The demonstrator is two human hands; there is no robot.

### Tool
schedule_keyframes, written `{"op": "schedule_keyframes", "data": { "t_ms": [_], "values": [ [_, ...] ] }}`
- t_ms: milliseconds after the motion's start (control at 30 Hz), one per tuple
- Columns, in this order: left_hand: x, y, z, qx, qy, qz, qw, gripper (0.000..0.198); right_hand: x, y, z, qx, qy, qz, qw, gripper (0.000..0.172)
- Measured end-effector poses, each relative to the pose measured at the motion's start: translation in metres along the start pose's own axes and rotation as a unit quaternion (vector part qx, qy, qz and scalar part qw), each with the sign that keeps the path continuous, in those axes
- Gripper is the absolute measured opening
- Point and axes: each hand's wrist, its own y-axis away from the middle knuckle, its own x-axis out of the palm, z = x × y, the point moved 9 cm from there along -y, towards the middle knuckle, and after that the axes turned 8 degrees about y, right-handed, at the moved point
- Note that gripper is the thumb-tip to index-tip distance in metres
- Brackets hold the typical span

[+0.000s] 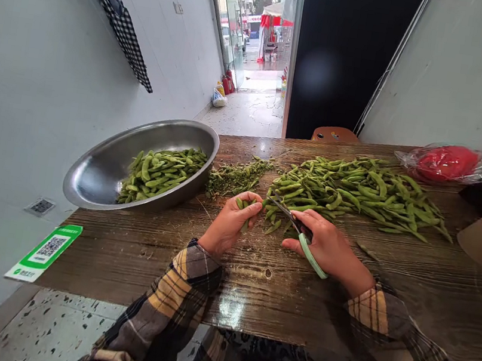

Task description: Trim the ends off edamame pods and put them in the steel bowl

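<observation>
Between the fingers of my left hand [232, 224] are green edamame pods [244, 206], with a pod tip poking out toward the right. My right hand [326, 241] grips scissors [313, 259] with pale green handles. Their dark blades point left and reach close to the pod tip; whether they touch it I cannot tell. Behind my right hand spreads a large heap of edamame pods [370, 191]. A wide steel bowl [99, 162], tilted in view at the left, holds more pods [163, 172]. Small green trimmings [241, 177] lie between bowl and heap.
At the right stand a paper tub [480, 243] of dark red pieces and a red item in clear plastic [447, 163]. A green QR card [49, 251] lies at the wooden table's [142, 262] left edge. Beyond are a stool [336, 135] and a glass doorway.
</observation>
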Motion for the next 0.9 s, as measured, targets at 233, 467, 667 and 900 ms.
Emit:
{"op": "schedule_keyframes", "data": {
  "t_ms": [233,467,667,900],
  "values": [
    [0.02,0.003,0.009,0.003,-0.018,0.044,0.999,0.027,0.005,0.0,0.008,-0.011,-0.015,0.032,0.999,0.051],
    [0.023,0.004,0.01,0.004,-0.055,0.063,0.996,0.029,0.006,0.002,0.01,-0.03,0.008,0.018,0.999,0.044],
    [0.018,0.002,0.015,-0.018,-0.02,0.043,0.999,0.026,0.008,0.002,0.009,-0.037,0.005,0.017,0.999,0.04],
    [0.004,-0.001,0.018,-0.054,0.123,-0.009,0.991,0.03,0.0,0.001,0.003,-0.003,0.036,-0.029,0.999,0.045]
  ]
}}
